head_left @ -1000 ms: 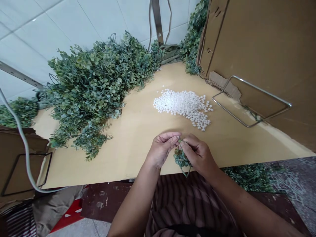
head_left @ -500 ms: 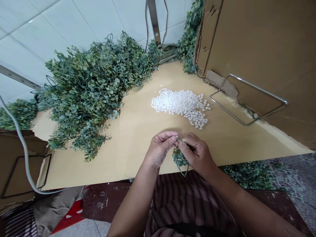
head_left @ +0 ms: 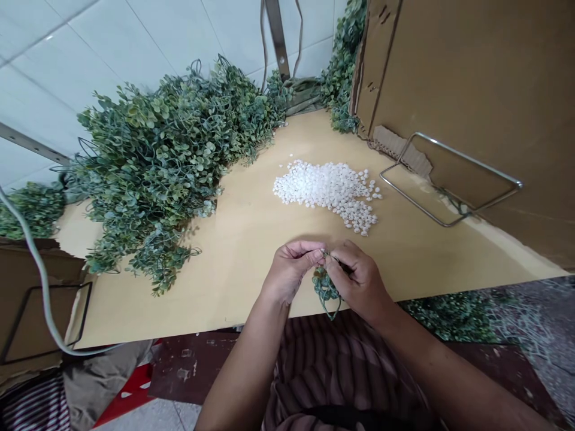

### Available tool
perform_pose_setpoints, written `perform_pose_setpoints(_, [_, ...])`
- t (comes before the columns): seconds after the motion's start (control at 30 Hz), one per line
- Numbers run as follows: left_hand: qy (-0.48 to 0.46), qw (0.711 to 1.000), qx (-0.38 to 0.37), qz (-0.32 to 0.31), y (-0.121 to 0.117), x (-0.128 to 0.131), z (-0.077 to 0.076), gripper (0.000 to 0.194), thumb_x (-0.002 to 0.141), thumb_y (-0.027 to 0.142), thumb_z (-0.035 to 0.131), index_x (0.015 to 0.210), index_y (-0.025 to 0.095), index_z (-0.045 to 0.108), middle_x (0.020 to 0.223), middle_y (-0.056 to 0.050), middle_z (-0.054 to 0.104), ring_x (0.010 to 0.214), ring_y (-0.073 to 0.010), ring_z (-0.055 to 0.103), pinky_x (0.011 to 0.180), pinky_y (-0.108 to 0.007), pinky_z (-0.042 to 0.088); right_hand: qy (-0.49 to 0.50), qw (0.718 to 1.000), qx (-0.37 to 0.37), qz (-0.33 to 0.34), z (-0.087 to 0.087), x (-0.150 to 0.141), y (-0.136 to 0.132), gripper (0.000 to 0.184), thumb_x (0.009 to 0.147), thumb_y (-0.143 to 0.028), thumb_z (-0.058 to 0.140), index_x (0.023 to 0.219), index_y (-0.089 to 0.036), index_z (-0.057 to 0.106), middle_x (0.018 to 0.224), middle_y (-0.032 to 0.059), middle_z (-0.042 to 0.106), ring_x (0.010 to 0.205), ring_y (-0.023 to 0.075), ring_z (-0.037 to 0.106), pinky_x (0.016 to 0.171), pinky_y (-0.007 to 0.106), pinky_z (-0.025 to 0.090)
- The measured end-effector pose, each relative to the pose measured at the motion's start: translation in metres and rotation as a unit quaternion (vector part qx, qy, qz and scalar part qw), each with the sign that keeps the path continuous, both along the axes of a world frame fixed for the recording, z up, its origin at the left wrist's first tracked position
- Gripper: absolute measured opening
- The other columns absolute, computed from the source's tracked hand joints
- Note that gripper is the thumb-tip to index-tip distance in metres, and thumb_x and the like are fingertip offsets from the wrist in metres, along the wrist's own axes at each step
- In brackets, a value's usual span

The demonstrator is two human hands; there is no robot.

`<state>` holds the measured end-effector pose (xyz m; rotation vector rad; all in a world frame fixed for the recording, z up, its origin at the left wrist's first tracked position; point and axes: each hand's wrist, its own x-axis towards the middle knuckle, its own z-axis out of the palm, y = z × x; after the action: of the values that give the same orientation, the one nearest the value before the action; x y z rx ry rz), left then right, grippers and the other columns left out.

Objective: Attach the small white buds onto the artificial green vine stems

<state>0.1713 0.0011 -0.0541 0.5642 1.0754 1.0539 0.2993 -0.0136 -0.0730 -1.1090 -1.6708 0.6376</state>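
Close to the front edge of the board, my left hand point(head_left: 294, 269) and my right hand point(head_left: 357, 272) meet fingertip to fingertip. A sprig of artificial greenery point(head_left: 326, 286) hangs below them, its small round leaves and a looped green stem showing. My right hand is closed around the sprig's upper part. Thumb and forefinger of my left hand pinch at the stem end; whether a small white piece is also between them, I cannot make out. Just beyond the hands lies a heap of small white plastic pieces point(head_left: 326, 185).
A big pile of artificial greenery point(head_left: 157, 155) covers the back left of the tan board point(head_left: 251, 251). A cardboard box point(head_left: 476, 90) stands at right, with a metal wire frame point(head_left: 449, 179) before it. A white cable point(head_left: 40, 269) hangs at left. More greenery point(head_left: 449, 314) lies below the board.
Both hands hold nearly the same place, fingertips still together. The hanging sprig has shifted very slightly. The whole view has moved a little.
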Motion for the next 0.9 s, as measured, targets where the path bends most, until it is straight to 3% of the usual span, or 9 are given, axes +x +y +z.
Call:
perform_pose_setpoints(0.27, [0.01,1.0,-0.013,-0.016,0.003,-0.001,0.003,0.033,0.033,0.027,0.091,0.057,0.015,0.072,0.056,0.001,0.069,0.052,-0.0071,0.06,0.058,-0.019,0.05,-0.014,1.0,0.001,0.01,-0.003,0.001,0.0,0.03,0.08,-0.011,0.044,0.056,-0.022,0.031,0.055,-0.0028,0.037,0.056,0.0141,0.04,0.053,0.026,0.034])
perform_pose_setpoints(0.47, [0.024,0.997,-0.013,-0.067,0.006,-0.007,0.003,0.032,0.038,0.027,0.09,0.061,0.013,0.072,0.057,0.0,0.069,0.054,-0.0073,0.06,0.06,-0.019,0.049,-0.019,1.0,-0.015,0.017,-0.003,0.001,-0.001,0.027,0.078,-0.011,0.044,0.057,-0.023,0.031,0.055,-0.0023,0.038,0.058,0.0151,0.042,0.055,0.027,0.035])
perform_pose_setpoints(0.9, [0.032,0.994,0.0,-0.104,0.009,-0.01,0.001,0.031,0.04,0.029,0.09,0.061,0.014,0.072,0.056,0.0,0.067,0.054,-0.0071,0.059,0.06,-0.02,0.048,-0.004,0.999,-0.036,0.012,-0.003,0.002,-0.002,0.029,0.078,-0.013,0.044,0.055,-0.023,0.03,0.055,-0.0026,0.036,0.056,0.0141,0.04,0.053,0.027,0.033])
